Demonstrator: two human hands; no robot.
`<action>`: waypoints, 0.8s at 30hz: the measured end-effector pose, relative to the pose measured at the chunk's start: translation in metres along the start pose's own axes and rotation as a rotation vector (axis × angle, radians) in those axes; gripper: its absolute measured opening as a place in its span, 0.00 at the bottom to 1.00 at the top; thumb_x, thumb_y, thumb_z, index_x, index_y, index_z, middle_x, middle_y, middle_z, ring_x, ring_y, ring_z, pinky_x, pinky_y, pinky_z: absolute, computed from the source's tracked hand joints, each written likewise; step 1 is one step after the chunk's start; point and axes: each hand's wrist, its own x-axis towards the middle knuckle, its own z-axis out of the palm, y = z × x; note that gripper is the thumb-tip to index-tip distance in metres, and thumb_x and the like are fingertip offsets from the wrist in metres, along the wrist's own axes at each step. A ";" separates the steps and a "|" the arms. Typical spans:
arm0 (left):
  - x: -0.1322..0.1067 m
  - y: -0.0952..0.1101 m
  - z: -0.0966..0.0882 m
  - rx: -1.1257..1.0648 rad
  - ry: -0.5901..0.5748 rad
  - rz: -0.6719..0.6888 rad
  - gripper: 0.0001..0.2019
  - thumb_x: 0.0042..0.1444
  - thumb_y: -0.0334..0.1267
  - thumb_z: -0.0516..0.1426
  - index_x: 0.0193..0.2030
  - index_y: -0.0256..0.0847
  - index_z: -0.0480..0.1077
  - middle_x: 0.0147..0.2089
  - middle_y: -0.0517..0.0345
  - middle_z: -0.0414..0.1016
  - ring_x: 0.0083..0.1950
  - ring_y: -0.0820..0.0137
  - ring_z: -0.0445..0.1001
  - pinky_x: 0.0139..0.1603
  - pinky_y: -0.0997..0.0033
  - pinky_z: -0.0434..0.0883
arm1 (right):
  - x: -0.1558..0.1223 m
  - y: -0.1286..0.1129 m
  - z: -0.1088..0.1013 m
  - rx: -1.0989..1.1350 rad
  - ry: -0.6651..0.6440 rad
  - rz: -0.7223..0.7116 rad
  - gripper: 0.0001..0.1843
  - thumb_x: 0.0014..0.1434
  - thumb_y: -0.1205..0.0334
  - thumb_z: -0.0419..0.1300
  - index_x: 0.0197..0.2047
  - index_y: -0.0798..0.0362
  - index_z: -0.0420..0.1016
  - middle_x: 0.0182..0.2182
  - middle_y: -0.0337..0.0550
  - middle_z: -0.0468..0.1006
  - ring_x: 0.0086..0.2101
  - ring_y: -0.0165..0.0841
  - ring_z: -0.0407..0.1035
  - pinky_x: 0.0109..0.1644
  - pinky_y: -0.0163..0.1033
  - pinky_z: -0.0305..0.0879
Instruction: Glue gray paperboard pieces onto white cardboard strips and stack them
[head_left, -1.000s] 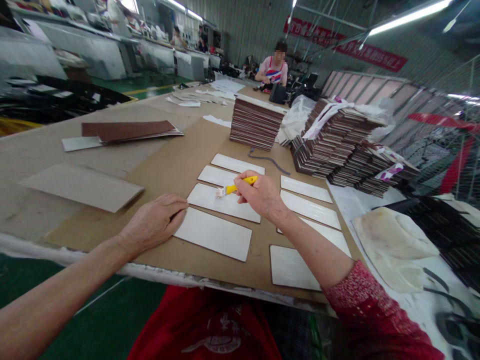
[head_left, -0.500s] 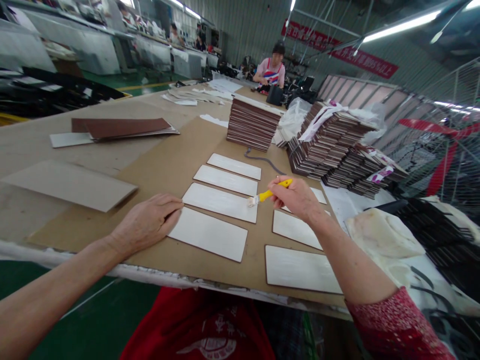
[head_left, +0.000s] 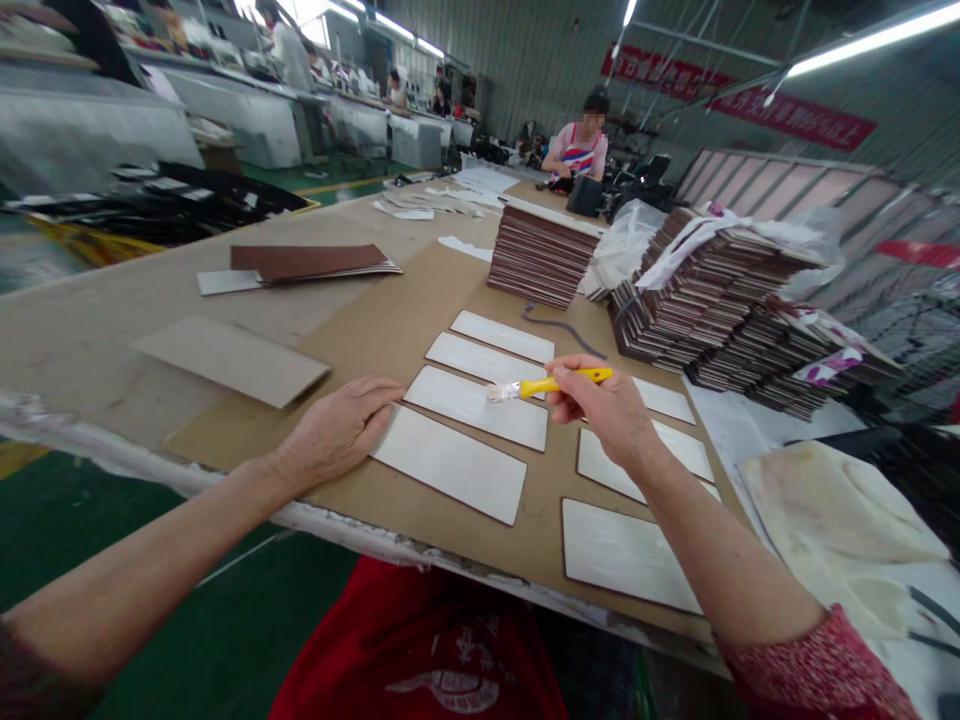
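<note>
Yellow-handled bristle brush (head_left: 534,387) was pinched in right fingers (head_left: 568,407), its tip held at flat, streaky-white rectangular panel (head_left: 476,412) left of them. Left fingers (head_left: 379,388) were loosely extended, laid just beside panel's left end.

Lit by fluorescent tubes (head_left: 870,42), walled in ribbed panels (head_left: 525,60), hung with a red banner (head_left: 791,115), laid with green flooring (head_left: 247,620).

head | above near edge of worktable (head_left: 90,350) | facing forward, down | close
</note>
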 end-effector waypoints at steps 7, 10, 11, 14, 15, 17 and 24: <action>-0.034 0.007 -0.011 0.025 -0.067 -0.003 0.15 0.68 0.42 0.51 0.52 0.42 0.75 0.57 0.49 0.76 0.59 0.59 0.73 0.65 0.56 0.68 | -0.015 -0.013 0.016 0.291 -0.162 0.065 0.20 0.60 0.46 0.65 0.44 0.55 0.78 0.27 0.40 0.80 0.20 0.26 0.71 0.24 0.30 0.72; -0.043 0.013 -0.013 0.049 -0.102 0.019 0.14 0.67 0.42 0.53 0.51 0.43 0.76 0.57 0.50 0.77 0.59 0.58 0.73 0.64 0.54 0.69 | -0.015 -0.012 0.024 0.369 -0.211 0.087 0.22 0.60 0.44 0.66 0.47 0.53 0.77 0.26 0.38 0.79 0.20 0.27 0.70 0.22 0.31 0.71; -0.045 0.015 -0.014 0.049 -0.107 0.019 0.14 0.66 0.42 0.53 0.52 0.43 0.76 0.57 0.49 0.77 0.59 0.57 0.73 0.64 0.54 0.69 | -0.015 -0.012 0.027 0.384 -0.228 0.101 0.22 0.59 0.44 0.67 0.47 0.53 0.77 0.26 0.37 0.79 0.20 0.27 0.70 0.22 0.30 0.70; -0.050 0.017 -0.017 0.015 -0.086 0.007 0.14 0.66 0.40 0.54 0.54 0.42 0.75 0.57 0.48 0.76 0.59 0.58 0.73 0.63 0.55 0.70 | -0.015 -0.012 0.038 0.377 -0.276 0.120 0.20 0.58 0.44 0.67 0.40 0.53 0.77 0.26 0.38 0.78 0.21 0.27 0.71 0.22 0.29 0.69; -0.052 0.017 -0.017 -0.006 -0.066 0.001 0.14 0.66 0.39 0.54 0.54 0.41 0.75 0.57 0.47 0.76 0.59 0.59 0.74 0.63 0.55 0.70 | -0.016 -0.012 0.042 0.359 -0.287 0.113 0.20 0.59 0.44 0.67 0.38 0.54 0.77 0.25 0.38 0.78 0.20 0.27 0.71 0.23 0.29 0.69; -0.057 0.015 -0.017 -0.049 -0.017 -0.006 0.14 0.65 0.37 0.55 0.54 0.39 0.74 0.56 0.46 0.76 0.58 0.60 0.74 0.62 0.57 0.71 | -0.017 -0.012 0.052 0.320 -0.299 0.095 0.18 0.59 0.45 0.66 0.34 0.54 0.77 0.25 0.38 0.78 0.20 0.26 0.70 0.23 0.29 0.69; -0.063 0.012 -0.015 -0.103 0.074 0.009 0.09 0.62 0.33 0.56 0.48 0.39 0.73 0.50 0.47 0.77 0.53 0.61 0.75 0.56 0.57 0.73 | -0.018 -0.010 0.087 0.301 -0.322 0.018 0.16 0.61 0.50 0.62 0.41 0.54 0.80 0.25 0.36 0.78 0.20 0.27 0.71 0.25 0.31 0.69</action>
